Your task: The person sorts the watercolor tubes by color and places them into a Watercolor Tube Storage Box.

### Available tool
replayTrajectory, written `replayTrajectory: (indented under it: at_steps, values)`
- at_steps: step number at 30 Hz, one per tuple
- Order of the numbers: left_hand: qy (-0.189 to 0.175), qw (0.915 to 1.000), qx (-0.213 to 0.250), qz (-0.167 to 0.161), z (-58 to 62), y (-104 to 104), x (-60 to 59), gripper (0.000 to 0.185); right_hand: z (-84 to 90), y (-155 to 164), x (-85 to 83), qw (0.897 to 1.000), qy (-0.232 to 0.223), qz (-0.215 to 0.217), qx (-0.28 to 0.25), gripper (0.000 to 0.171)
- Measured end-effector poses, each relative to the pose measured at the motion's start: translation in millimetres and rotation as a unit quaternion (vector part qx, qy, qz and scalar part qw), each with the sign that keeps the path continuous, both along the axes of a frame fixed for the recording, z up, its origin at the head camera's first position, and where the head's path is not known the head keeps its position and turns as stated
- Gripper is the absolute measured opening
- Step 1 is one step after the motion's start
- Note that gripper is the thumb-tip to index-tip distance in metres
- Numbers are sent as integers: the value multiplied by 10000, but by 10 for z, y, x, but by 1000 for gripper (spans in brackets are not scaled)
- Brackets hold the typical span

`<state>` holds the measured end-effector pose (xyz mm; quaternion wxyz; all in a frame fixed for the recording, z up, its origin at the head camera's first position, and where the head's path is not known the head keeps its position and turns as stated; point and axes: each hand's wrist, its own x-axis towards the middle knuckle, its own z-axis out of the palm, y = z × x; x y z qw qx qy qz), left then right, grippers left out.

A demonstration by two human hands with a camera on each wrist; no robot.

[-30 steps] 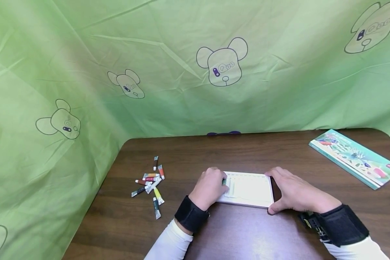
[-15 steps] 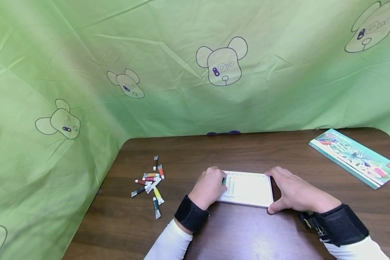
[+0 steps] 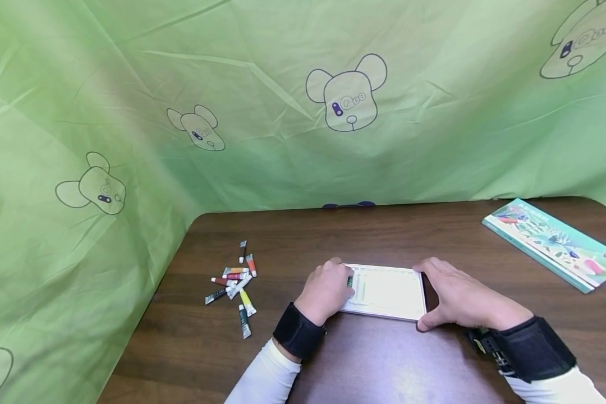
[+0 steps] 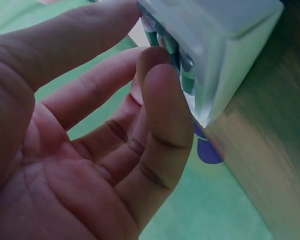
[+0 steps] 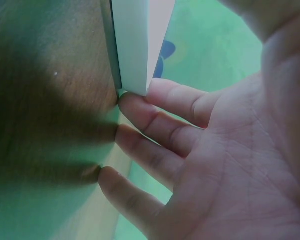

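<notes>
A white rectangular tray (image 3: 391, 294) lies on the table in front of me. At its left end is my left hand (image 3: 325, 289), fingers bent and thumb reaching to the tray's inside edge. The left wrist view shows green-labelled paint tubes (image 4: 187, 75) lined up in the tray, with thumb and fingertips on them. My right hand (image 3: 459, 297) holds the tray's right end between thumb and fingers. In the right wrist view, fingertips touch the corner of the white tray (image 5: 132, 45), and other fingers rest on the table. The left palm hides part of the tray's left end.
Several loose paint tubes (image 3: 234, 280) in mixed colours lie in a pile at the left of the brown table (image 3: 303, 241). A flat turquoise box with a floral print (image 3: 555, 241) lies at the back right. Green printed cloth (image 3: 262, 140) hangs behind the table.
Both hands keep their places at the tray's ends. The head view has shifted very slightly; nothing else has visibly moved.
</notes>
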<state>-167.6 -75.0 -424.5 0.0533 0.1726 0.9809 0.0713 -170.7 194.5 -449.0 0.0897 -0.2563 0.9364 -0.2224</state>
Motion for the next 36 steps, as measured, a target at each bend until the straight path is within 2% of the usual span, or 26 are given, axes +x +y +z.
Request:
replayTrajectory:
  at_steps: [14,25,36]
  values:
    - [31,9999,-148,58,-17,-19,-2,27,-14,-2,-2,10000,91,4,-31,105]
    - [143,9999,29,76,-19,-50,15,18,-15,2,0,9999,136,22,-57,105]
    - [267,9996,90,85,-12,-64,19,24,-25,8,3,9998,179,33,-91,105]
